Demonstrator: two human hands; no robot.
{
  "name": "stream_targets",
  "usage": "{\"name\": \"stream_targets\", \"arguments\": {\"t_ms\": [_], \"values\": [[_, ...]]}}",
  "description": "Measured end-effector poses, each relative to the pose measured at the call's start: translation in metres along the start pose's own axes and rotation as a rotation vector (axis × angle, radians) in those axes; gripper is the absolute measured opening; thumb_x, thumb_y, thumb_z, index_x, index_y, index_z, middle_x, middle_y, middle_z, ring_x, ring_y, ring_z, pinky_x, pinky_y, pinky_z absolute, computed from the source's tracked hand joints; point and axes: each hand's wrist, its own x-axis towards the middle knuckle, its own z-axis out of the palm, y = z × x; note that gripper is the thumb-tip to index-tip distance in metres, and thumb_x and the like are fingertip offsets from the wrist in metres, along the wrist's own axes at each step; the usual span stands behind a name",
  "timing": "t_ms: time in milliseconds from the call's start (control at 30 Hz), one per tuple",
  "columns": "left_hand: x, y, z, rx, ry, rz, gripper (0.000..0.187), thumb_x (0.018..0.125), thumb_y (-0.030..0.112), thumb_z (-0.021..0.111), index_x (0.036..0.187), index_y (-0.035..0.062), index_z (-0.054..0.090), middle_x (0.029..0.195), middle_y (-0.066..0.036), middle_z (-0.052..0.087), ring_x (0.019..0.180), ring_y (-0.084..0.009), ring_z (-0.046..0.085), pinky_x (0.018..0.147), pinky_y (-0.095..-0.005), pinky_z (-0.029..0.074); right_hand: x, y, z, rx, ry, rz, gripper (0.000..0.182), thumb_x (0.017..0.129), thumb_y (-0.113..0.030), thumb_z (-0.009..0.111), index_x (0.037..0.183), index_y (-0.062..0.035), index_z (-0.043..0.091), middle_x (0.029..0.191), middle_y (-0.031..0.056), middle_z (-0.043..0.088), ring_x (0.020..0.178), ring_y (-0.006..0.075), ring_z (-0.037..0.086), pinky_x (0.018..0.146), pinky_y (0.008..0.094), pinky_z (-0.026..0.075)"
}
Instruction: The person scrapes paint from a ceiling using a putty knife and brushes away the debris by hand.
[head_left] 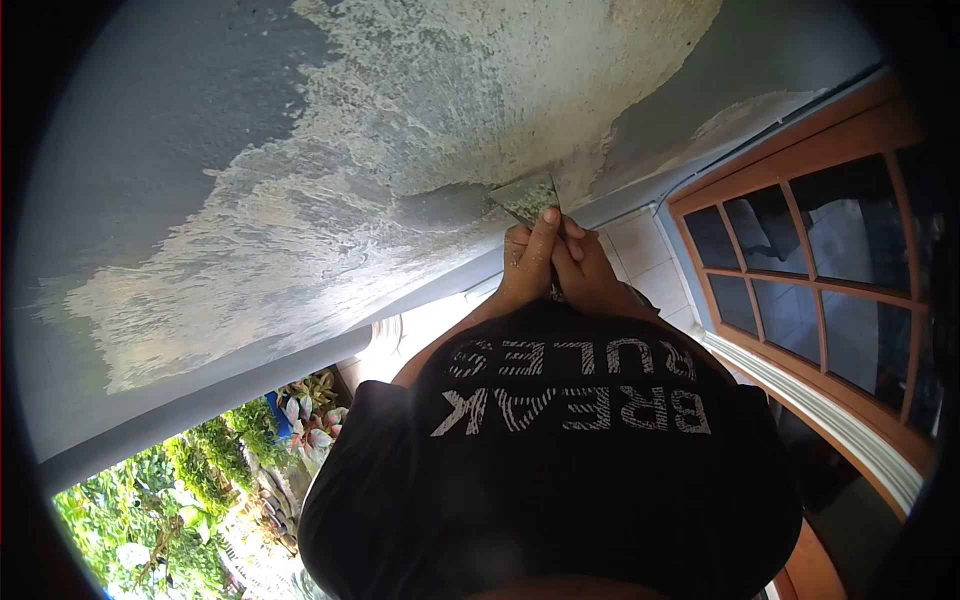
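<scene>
Both hands meet in front of my chest around the handle of a scraper. Its flat triangular blade (530,198), speckled with pale residue, lies against the patchy wall surface (390,130). My left hand (528,262) is closed on the scraper, its thumb stretched up at the base of the blade. Pressed against it, my right hand (588,268) is also closed around the handle, which the fingers mostly hide. Rough beige patches and smoother grey areas cover the wall near the blade.
A wooden-framed paned window (820,275) stands at the right, beside pale tiles (645,250). Green plants (200,480) show at the lower left past the wall's edge. My black shirt (560,500) fills the lower middle.
</scene>
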Motion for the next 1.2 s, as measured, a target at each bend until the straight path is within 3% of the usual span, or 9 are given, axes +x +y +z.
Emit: {"name": "stream_targets", "arguments": {"t_ms": [167, 267, 367, 467, 567, 967, 1067, 1200], "values": [[0.006, -0.012, -0.008, 0.091, 0.013, -0.106, 0.04, 0.095, 0.034, 0.044, 0.081, -0.0005, 0.059, 0.065, -0.008, 0.057, 0.07, -0.0166, 0.057, 0.076, -0.0306, 0.047, -0.002, 0.031, -0.007, -0.026, 0.026, 0.06, 0.026, 0.089, -0.019, 0.048, 0.089, 0.0054, 0.055, 0.073, 0.015, 0.06, 0.069, 0.0188, 0.058, 0.063, 0.0323, 0.044], [0.003, -0.01, -0.003, 0.043, 0.035, -0.055, 0.041, 0.095, 0.035, 0.044, 0.081, -0.0001, 0.059, 0.065, -0.007, 0.057, 0.067, -0.0148, 0.056, 0.075, -0.0292, 0.047, -0.005, -0.012, 0.003, -0.156, 0.152, -0.011, 0.027, 0.089, -0.02, 0.048, 0.087, 0.0057, 0.055, 0.073, 0.0164, 0.06, 0.07, 0.0201, 0.059, 0.063, 0.0328, 0.044], [-0.001, -0.002, 0.004, 0.037, 0.034, -0.048, 0.041, 0.095, 0.036, 0.044, 0.08, 0.0007, 0.059, 0.065, -0.007, 0.057, 0.067, -0.0145, 0.056, 0.075, -0.0288, 0.047, -0.003, -0.011, -0.003, -0.099, 0.04, 0.109, 0.027, 0.089, -0.02, 0.048, 0.089, 0.0058, 0.055, 0.074, 0.0169, 0.061, 0.071, 0.022, 0.059, 0.064, 0.0338, 0.044], [0.003, -0.011, -0.004, 0.107, 0.047, -0.085, 0.041, 0.095, 0.036, 0.043, 0.079, 0.0013, 0.058, 0.064, -0.007, 0.056, 0.067, -0.016, 0.057, 0.074, -0.0293, 0.048, -0.001, 0.032, -0.009, -0.027, -0.003, 0.084, 0.027, 0.089, -0.02, 0.048, 0.091, 0.0054, 0.054, 0.073, 0.017, 0.06, 0.07, 0.0233, 0.06, 0.064, 0.0346, 0.044], [0.004, -0.013, -0.002, 0.123, 0.065, -0.088, 0.043, 0.096, 0.037, 0.042, 0.078, 0.0014, 0.058, 0.063, -0.007, 0.055, 0.07, -0.0189, 0.059, 0.072, -0.0295, 0.048, -0.007, 0.037, -0.007, -0.175, 0.056, 0.089, 0.027, 0.09, -0.021, 0.047, 0.092, 0.005, 0.054, 0.071, 0.0162, 0.06, 0.068, 0.0228, 0.06, 0.061, 0.0341, 0.044], [0.003, -0.001, 0.005, 0.116, 0.051, 0.014, 0.041, 0.097, 0.032, 0.039, 0.08, -0.0005, 0.059, 0.065, -0.008, 0.058, 0.074, -0.0169, 0.06, 0.075, -0.0288, 0.047, 0.007, -0.004, -0.01, -0.06, -0.038, 0.018, 0.024, 0.089, -0.018, 0.047, 0.087, 0.0048, 0.053, 0.065, 0.0115, 0.058, 0.063, 0.017, 0.057, 0.055, 0.0314, 0.042], [0.006, -0.003, 0.0, 0.209, 0.075, -0.076, 0.042, 0.097, 0.032, 0.039, 0.081, -0.0009, 0.059, 0.065, -0.008, 0.058, 0.073, -0.0162, 0.059, 0.076, -0.028, 0.047, 0.004, 0.005, -0.012, -0.139, 0.018, 0.026, 0.022, 0.088, -0.017, 0.048, 0.085, 0.0049, 0.053, 0.066, 0.0113, 0.058, 0.064, 0.0151, 0.056, 0.055, 0.031, 0.041], [0.004, -0.006, 0.001, 0.084, 0.048, 0.018, 0.042, 0.097, 0.032, 0.039, 0.081, -0.0008, 0.059, 0.066, -0.008, 0.058, 0.068, -0.0146, 0.056, 0.074, -0.028, 0.046, 0.007, 0.019, -0.008, -0.002, -0.016, -0.01, 0.023, 0.088, -0.016, 0.048, 0.082, 0.0054, 0.053, 0.065, 0.0113, 0.058, 0.064, 0.0145, 0.056, 0.056, 0.0304, 0.042]]}}
